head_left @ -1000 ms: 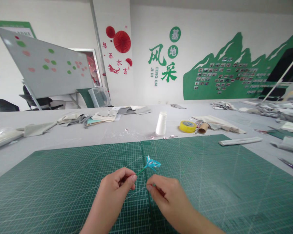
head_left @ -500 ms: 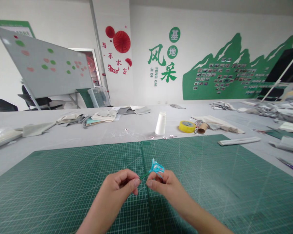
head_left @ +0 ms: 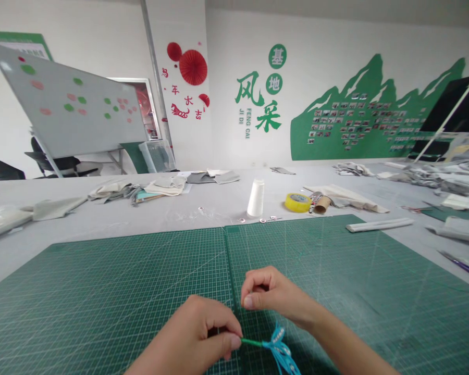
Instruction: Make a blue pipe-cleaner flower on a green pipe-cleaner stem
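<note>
My left hand (head_left: 203,333) pinches the end of a thin green stem between thumb and forefinger. At the stem's other end is a bright blue beaded flower (head_left: 280,348), its loops spreading to the right and down, low in the view. Above it and apart from the flower, my right hand (head_left: 271,291) is closed, thumb tip against the bent fingers. Whether something thin is caught in that pinch I cannot make out. Both hands are over two green cutting mats (head_left: 148,276), close to the seam between them.
Beyond the mats stand a white thread cone (head_left: 256,199), a yellow tape roll (head_left: 297,202) and a cardboard tube (head_left: 322,204). A rolled pale cloth strip (head_left: 379,225) lies on the right mat's edge. Fabric pieces (head_left: 166,186) lie farther back, with a purple-handled tool (head_left: 463,265) at right.
The blue flower has swung down and right, now hanging from my left hand alone. My left hand has moved lower and to the right. My right hand has come away from the flower.
</note>
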`<state>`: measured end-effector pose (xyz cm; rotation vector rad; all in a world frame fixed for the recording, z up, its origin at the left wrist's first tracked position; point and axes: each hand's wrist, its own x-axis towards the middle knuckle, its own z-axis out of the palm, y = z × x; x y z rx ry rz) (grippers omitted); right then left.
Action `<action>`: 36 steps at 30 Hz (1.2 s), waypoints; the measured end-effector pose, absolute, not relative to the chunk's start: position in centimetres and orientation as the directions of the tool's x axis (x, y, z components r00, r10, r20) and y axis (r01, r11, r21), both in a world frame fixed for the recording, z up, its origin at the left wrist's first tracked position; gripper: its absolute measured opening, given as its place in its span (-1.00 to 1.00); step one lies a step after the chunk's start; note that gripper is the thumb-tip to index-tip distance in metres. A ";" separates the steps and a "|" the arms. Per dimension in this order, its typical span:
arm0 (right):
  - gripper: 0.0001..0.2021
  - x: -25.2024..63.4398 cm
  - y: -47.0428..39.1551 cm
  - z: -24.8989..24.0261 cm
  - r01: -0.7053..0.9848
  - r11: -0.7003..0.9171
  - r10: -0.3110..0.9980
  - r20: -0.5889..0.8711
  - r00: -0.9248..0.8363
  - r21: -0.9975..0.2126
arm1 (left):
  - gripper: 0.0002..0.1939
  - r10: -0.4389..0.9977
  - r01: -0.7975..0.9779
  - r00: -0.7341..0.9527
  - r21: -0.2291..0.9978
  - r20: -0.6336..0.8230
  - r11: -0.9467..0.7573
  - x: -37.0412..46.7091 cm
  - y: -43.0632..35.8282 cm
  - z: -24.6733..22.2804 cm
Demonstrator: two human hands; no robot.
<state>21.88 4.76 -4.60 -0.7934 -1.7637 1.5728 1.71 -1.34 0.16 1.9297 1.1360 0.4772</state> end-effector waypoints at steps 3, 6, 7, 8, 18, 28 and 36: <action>-0.84 21.9 4.3 -3.7 0.083 0.215 0.788 0.123 -0.603 -0.973 | -0.78 0.840 0.602 0.536 0.735 -0.083 -0.311 1.9 -1.3 0.1; -0.89 21.6 3.4 -2.7 0.205 0.375 0.806 0.209 -0.554 -0.904 | -0.77 0.854 0.671 0.515 0.655 -0.074 -0.348 1.9 -1.2 0.0; -0.90 21.5 3.1 -2.4 0.240 0.414 0.809 0.234 -0.539 -0.878 | -0.77 0.861 0.691 0.504 0.630 -0.066 -0.356 1.9 -1.2 -0.1; -0.89 21.4 2.8 -2.1 0.273 0.449 0.810 0.259 -0.526 -0.851 | -0.77 0.869 0.709 0.491 0.606 -0.057 -0.361 1.8 -1.2 -0.2; -0.82 20.9 0.7 -1.6 0.442 0.744 0.667 0.511 -0.543 -0.501 | -0.76 0.974 0.761 0.225 0.619 0.033 -0.196 1.0 -0.7 -0.9; -0.68 20.0 0.3 -2.8 0.536 0.821 0.536 0.593 -0.601 -0.198 | -0.74 0.994 0.735 0.085 0.669 0.072 -0.111 0.8 -0.5 -0.7; -0.70 19.7 0.5 -3.5 0.547 0.768 0.632 0.532 -0.564 -0.332 | -0.74 0.996 0.684 0.047 0.724 0.075 -0.087 0.9 -0.6 -0.4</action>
